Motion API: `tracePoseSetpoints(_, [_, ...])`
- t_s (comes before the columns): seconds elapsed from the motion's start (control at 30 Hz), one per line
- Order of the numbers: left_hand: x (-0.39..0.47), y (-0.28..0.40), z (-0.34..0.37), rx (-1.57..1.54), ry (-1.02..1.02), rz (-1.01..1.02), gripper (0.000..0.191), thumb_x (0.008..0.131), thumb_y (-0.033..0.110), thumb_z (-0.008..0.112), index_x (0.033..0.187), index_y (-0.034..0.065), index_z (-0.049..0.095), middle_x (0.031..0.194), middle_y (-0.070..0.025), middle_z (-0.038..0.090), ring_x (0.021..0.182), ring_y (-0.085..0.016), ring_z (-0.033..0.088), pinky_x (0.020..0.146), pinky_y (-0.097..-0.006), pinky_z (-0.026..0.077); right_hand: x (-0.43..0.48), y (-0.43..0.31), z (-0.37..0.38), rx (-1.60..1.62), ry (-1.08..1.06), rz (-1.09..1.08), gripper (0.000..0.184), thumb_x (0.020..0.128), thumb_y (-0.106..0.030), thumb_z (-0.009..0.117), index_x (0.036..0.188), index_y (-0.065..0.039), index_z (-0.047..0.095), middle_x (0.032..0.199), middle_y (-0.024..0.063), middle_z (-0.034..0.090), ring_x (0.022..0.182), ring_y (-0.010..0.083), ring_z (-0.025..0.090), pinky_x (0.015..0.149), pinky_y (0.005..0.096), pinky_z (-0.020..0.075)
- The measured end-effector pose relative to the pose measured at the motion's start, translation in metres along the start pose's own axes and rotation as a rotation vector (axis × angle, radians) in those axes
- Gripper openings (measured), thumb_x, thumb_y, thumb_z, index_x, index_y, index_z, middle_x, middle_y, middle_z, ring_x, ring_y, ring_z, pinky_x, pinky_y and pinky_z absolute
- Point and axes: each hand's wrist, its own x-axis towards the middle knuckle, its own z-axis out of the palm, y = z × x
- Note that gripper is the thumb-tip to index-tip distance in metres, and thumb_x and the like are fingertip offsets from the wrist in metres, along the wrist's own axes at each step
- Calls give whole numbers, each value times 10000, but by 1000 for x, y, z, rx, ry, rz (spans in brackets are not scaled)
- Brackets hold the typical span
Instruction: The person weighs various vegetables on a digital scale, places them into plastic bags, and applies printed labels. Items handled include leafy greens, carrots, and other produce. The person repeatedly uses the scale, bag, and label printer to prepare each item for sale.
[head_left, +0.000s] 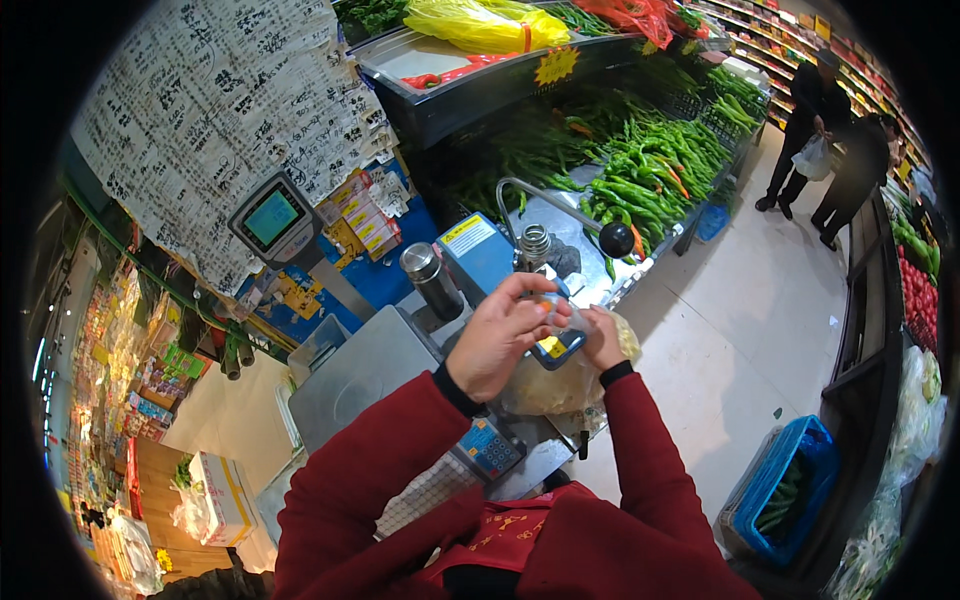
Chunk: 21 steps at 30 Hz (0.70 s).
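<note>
My left hand (504, 334) is raised with bent fingers beside the twisted neck of a clear plastic bag (547, 384); whether its fingers grip the plastic I cannot tell. My right hand (602, 339) is closed on the gathered bag neck. The bag bulges with pale yellowish contents and hangs by a blue machine (474, 251) with a bent metal lever ending in a black ball knob (616, 241). Left of my hands lies the metal pan of a weighing scale (360, 390), with its keypad (489, 448) in front and its lit display (271, 219) on a post.
A steel thermos (431, 281) stands behind the scale. Green peppers (652, 169) fill a stand at the back. A blue basket (814, 495) with green vegetables is on the floor at right. Two people (821, 127) stand in the aisle, one holding a bag.
</note>
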Motion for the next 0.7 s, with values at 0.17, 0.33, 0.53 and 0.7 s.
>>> tracePoseSetpoints(0.17, [-51, -8, -44, -9, 93, 152, 194, 868, 124, 495, 1044, 65, 439, 944, -72, 533, 920, -154, 504, 850, -292, 386, -1, -22, -7, -71, -50, -201, 378, 598, -182, 694, 923, -43, 558, 998, 145, 555, 945, 340, 512, 947, 446, 348])
tracePoseSetpoints(0.33, [-108, -88, -43, -3, 227, 199, 210, 833, 132, 557, 995, 74, 437, 967, -64, 498, 967, -172, 471, 900, -303, 333, 40, -73, -99, 512, 317, 314, 322, 826, -128, 613, 1108, 17, 555, 1106, 95, 576, 1028, 147, 535, 889, 276, 420])
tracePoseSetpoints(0.53, [-120, -113, -55, 89, 210, 182, 208, 818, 126, 582, 969, 78, 447, 1016, -58, 482, 995, -172, 457, 913, -317, 319, 123, -129, -108, -223, -101, 35, 255, 851, -173, 550, 995, 35, 587, 699, 122, 619, 616, 171, 599, 567, 278, 456])
tracePoseSetpoints(0.7, [-117, -107, -60, 37, 146, 174, 210, 819, 129, 586, 972, 79, 450, 1038, -64, 482, 1028, -185, 467, 933, -337, 334, 22, -89, -122, -49, -116, 235, 248, 823, -219, 544, 676, -28, 599, 547, 104, 586, 518, 249, 592, 522, 348, 458])
